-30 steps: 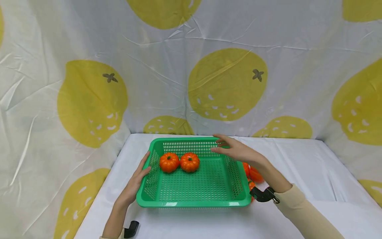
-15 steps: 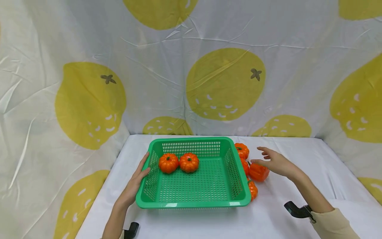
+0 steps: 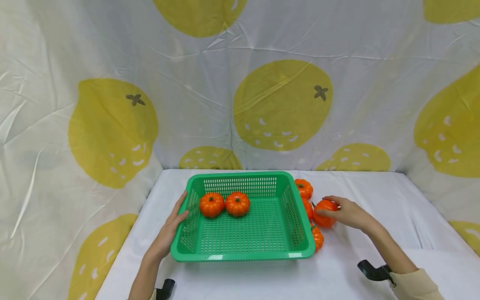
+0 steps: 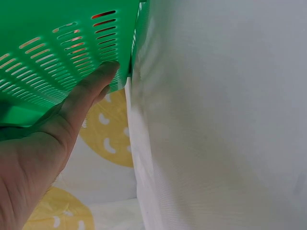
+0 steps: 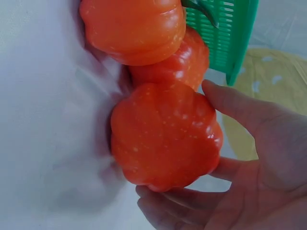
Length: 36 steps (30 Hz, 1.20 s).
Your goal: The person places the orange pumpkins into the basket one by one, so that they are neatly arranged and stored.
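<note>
In the head view, my left hand [image 3: 167,231] rests against the left outside of a green plastic basket [image 3: 243,256], its fingers straight. A finger lies along the slotted basket wall [image 4: 62,52] in the left wrist view. Two small orange pumpkins [image 3: 211,204] sit side by side in the basket. To its right, my right hand [image 3: 348,214] holds an orange-red pumpkin [image 3: 325,213] lying on its side. In the right wrist view, the thumb is at one side of this ribbed pumpkin [image 5: 165,136] and the fingers curl along the opposite side.
More orange pumpkins stand along the basket's right side: one at the back [image 3: 303,188], one partly hidden by the rim [image 3: 307,208] and one near the front [image 3: 317,238]. A white cloth [image 3: 375,187] covers the table; a lemon-print curtain [image 3: 202,104] hangs behind.
My right hand has moved from over the basket's back right to the pumpkin on the right and now grips it. The left hand and basket have stayed put.
</note>
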Each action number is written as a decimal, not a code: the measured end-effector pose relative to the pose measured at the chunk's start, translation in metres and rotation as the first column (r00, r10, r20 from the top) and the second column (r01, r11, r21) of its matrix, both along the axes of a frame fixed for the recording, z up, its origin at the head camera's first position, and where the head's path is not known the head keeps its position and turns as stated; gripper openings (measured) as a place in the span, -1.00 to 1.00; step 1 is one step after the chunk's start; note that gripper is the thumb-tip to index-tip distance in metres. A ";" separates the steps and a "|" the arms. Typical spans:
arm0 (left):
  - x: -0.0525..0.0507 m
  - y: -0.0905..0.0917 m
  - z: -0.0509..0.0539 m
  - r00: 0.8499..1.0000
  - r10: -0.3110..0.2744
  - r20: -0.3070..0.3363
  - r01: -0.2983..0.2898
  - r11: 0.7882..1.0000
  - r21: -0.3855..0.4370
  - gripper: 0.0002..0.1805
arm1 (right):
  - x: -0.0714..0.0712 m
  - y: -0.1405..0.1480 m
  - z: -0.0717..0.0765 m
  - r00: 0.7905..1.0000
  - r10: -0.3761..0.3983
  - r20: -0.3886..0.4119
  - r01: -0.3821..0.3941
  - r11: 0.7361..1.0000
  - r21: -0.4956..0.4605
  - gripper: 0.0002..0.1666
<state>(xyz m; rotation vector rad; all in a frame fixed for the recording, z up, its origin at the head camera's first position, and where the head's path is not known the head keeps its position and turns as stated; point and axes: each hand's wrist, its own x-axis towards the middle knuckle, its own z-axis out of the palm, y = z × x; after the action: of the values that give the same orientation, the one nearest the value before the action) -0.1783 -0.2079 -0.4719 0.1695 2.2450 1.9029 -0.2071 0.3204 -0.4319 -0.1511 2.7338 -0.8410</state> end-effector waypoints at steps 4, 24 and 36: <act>-0.001 0.000 0.000 1.000 -0.002 0.006 0.002 1.000 0.004 -0.34 | 0.000 0.002 0.000 1.000 -0.007 -0.009 0.007 1.000 0.000 -0.20; 0.000 -0.001 -0.001 1.000 0.003 0.005 -0.003 1.000 -0.011 -0.34 | 0.005 0.019 -0.018 0.990 -0.106 -0.094 0.100 0.993 -0.065 -0.10; 0.000 -0.001 -0.002 1.000 -0.004 -0.007 0.005 1.000 0.009 -0.34 | 0.010 0.027 -0.019 0.992 -0.100 -0.082 0.095 0.993 -0.063 -0.14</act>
<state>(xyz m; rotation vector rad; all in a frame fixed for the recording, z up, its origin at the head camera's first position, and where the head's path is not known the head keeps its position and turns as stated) -0.1786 -0.2090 -0.4743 0.1824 2.2385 1.9136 -0.1969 0.3473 -0.4510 -0.0674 2.8163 -0.9641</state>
